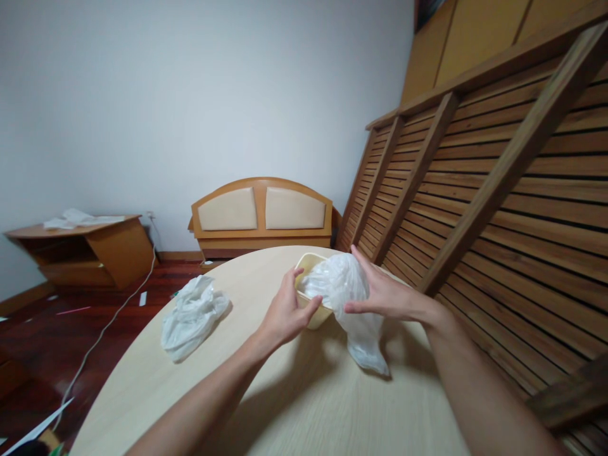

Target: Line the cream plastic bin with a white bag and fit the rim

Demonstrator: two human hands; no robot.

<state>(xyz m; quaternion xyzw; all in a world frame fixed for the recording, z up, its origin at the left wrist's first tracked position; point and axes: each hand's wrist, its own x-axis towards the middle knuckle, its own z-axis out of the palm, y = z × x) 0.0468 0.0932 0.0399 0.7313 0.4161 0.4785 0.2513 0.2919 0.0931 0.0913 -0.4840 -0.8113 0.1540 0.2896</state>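
Note:
A small cream plastic bin (316, 320) is tilted over the round table, with a white plastic bag (339, 278) partly inside it. The bag spills over the bin's right side, and its loose end hangs down to the tabletop. My left hand (289, 310) grips the bin's left side, thumb across the near rim. On the other side, my right hand (380, 291) is curved round the bag, with thumb and index finger apart and the bag between them; its other fingers are hidden. Farther left, a second crumpled white plastic bag (192, 320) lies on the table.
The round light-wood table (285, 405) fills the foreground. Slatted wooden panels (475, 202) lean along the right. Behind stands a padded headboard (261, 215). A low cabinet (109, 253) is at the left, and a white cable (114, 316) crosses the dark red floor.

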